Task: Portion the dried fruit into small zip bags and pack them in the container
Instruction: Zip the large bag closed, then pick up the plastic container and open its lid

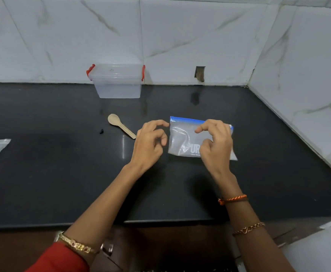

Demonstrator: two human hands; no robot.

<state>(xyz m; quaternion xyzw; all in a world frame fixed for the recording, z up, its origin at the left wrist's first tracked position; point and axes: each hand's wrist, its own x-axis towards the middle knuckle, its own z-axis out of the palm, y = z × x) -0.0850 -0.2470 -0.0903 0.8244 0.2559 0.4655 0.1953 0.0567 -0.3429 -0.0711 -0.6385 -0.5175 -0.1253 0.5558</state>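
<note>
Right hand (215,142) over zip bag (182,138), fingers curled, grip unclear; left hand (150,142) just beside, holds nothing, maybe ready to open bag; spoon (119,124) left of hands

Black counter (62,183): lidded container (117,81), wooden spoon (119,125), zip bag (184,138), dark fruit piece (101,131).

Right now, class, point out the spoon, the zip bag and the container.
spoon (114,119), head view, on its bowl.
zip bag (182,138), head view, on its clear front.
container (117,89), head view, on its front wall.
</note>
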